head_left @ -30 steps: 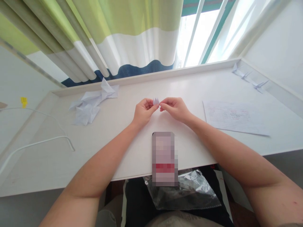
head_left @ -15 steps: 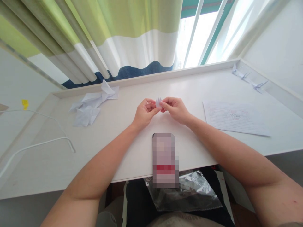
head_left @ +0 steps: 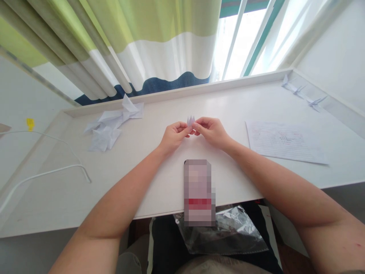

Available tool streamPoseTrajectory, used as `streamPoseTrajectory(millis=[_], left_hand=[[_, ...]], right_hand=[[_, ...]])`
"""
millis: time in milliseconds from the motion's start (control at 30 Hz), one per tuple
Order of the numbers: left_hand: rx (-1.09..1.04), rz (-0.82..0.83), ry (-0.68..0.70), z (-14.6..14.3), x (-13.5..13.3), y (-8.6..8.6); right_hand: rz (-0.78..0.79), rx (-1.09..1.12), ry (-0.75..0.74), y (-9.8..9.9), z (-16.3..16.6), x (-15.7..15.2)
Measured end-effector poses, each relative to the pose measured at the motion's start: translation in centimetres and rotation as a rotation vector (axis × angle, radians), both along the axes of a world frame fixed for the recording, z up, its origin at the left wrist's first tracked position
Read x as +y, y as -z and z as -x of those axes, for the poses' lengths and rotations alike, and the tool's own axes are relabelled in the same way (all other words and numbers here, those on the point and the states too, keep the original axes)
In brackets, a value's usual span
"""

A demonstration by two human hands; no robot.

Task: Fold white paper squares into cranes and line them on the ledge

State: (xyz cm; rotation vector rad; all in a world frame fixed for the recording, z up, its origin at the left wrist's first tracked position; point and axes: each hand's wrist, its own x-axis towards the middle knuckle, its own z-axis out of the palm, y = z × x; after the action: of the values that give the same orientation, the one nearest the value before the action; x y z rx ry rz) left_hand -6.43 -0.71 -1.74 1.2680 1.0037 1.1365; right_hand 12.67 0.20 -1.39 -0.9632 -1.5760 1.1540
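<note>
Folded paper piece (head_left: 190,121), small and white with two little points sticking up, sits pinched between both hands just above the white desk (head_left: 142,160), roughly at its middle and a little beyond the phone (head_left: 199,192) that lies near the front edge. Held up off the surface like this, it can be worked from both sides at once, and the forearms resting on the desk probably steady the fine finger work. The left hand (head_left: 173,136) is curled nearly closed, thumb and forefinger nipping the piece from the left; the right hand (head_left: 212,131) mirrors it, fingertips closed on the right side, the other fingers tucked in. Neither hand is slack: both grasp the paper, and their fingertips almost meet. Off to the left lies a heap of crumpled paper scraps (head_left: 110,123) and a white cable (head_left: 48,173); to the right a printed sheet (head_left: 285,140) lies flat, and small finished paper cranes (head_left: 302,93) line the far right corner
</note>
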Motion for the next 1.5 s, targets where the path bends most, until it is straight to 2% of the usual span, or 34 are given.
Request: streamPoseTrajectory(millis=[133,400,700,1033,1267,1500], left_hand=[[0.006,0.008,-0.026,0.0,0.0,0.0],[-0.022,0.032,-0.021,-0.1,-0.2,-0.2],[-0.026,-0.019,-0.057,-0.2,-0.4,-0.1],[-0.029,-0.029,0.034,0.2,-0.4,0.0],[-0.002,-0.055,0.051,0.2,-0.6,-0.3],[0.047,-0.074,-0.027,-0.1,-0.4,0.0]], right_hand=[[0.008,-0.066,-0.020,0.1,-0.1,0.1],[-0.006,-0.003,-0.038,0.3,0.3,0.2],[-0.051,-0.023,-0.063,0.3,-0.3,0.2],[0.129,0.175,-0.244,0.0,-1.0,0.4],[0.117,0.165,-0.267,-0.2,-0.9,0.6],[0.086,0.075,-0.190,-0.3,-0.8,0.6]])
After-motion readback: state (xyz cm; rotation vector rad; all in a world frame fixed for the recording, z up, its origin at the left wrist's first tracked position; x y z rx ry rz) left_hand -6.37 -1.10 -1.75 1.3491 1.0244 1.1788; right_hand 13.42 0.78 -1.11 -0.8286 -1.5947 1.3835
